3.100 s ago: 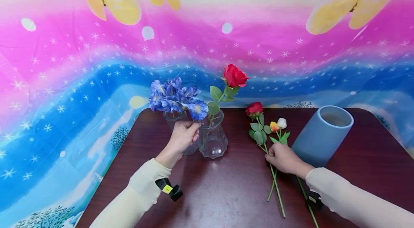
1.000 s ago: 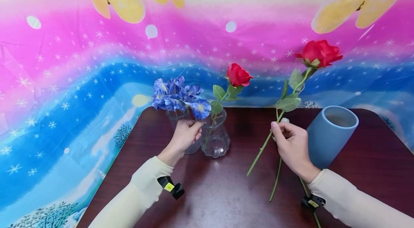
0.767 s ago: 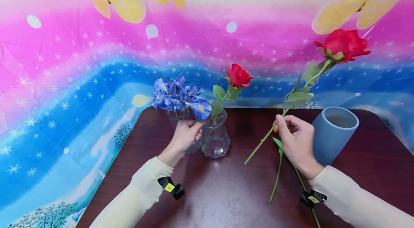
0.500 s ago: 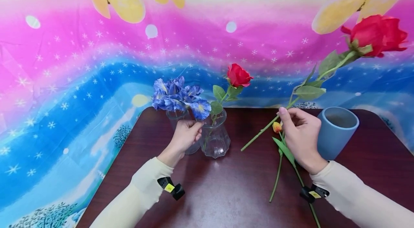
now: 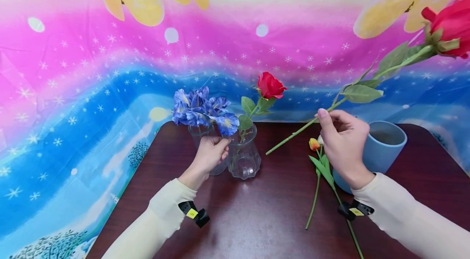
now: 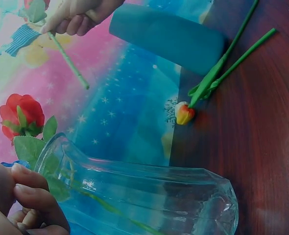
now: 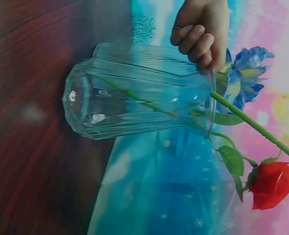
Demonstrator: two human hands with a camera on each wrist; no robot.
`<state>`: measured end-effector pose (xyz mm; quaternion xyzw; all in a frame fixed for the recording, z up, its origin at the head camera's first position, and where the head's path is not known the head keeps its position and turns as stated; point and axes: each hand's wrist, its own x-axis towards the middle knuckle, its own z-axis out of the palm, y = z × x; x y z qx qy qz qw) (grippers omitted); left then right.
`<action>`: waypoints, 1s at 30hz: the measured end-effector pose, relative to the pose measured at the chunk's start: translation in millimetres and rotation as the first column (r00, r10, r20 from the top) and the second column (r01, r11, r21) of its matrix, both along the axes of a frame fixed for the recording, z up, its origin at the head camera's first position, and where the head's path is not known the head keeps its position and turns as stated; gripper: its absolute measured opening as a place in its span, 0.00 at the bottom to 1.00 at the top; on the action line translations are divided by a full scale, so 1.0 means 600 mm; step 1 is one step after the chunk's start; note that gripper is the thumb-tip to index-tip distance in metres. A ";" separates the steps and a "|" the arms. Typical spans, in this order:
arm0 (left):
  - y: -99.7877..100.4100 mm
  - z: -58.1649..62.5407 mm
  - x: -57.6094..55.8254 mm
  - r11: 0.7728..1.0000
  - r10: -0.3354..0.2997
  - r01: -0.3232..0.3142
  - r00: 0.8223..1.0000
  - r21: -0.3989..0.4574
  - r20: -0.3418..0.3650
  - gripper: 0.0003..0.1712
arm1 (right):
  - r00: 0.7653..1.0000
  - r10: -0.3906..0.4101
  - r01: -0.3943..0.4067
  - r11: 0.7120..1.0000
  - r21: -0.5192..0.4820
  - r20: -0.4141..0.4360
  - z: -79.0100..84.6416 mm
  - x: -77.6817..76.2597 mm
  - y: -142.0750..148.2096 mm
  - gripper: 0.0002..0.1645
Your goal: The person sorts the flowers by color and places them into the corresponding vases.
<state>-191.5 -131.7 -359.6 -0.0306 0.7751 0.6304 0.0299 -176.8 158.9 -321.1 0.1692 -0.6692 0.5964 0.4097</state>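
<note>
My right hand (image 5: 345,140) pinches the stem of a red rose (image 5: 453,30) between thumb and fingers, above the table. The rose tilts, bloom up to the right, and its bare stem end points toward a clear glass vase (image 5: 244,159). At that vase's left rim, my left hand (image 5: 211,155) has its fingers curled and appears to pinch the glass; the exact contact is partly hidden. Another red rose (image 5: 271,85) stands in this vase, its stem visible through the glass (image 7: 139,100). Blue irises (image 5: 200,106) rise from a second glass vase behind my left hand.
A tall blue-grey vase (image 5: 389,140) stands at the right, partly behind my right hand. Orange-yellow (image 5: 314,144) and white (image 5: 320,140) tulips lie before it on the dark wooden table (image 5: 257,218). A printed cloth (image 5: 304,47) hangs behind the table.
The right hand has picked the rose up from the table, raised it and tipped its bloom rightward, swinging the stem end up toward the glass vase. The left hand has kept its place.
</note>
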 end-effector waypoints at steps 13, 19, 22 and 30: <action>0.000 0.002 0.002 1.000 0.002 -0.002 1.000 -0.004 0.007 0.18 | 0.999 0.036 -0.037 0.999 -0.031 -0.030 0.029 -0.003 -0.022 0.08; -0.001 0.002 0.002 1.000 0.004 -0.004 1.000 -0.008 0.007 0.18 | 0.999 0.039 -0.039 0.999 -0.009 -0.036 0.042 -0.003 -0.036 0.11; -0.001 0.003 0.001 1.000 0.002 -0.002 1.000 -0.009 0.012 0.18 | 0.998 0.041 -0.041 0.999 -0.002 -0.040 0.046 -0.005 -0.043 0.13; -0.003 0.002 0.001 1.000 -0.009 0.009 1.000 -0.016 0.016 0.19 | 0.997 0.059 -0.059 0.998 -0.012 -0.043 0.052 -0.014 -0.064 0.13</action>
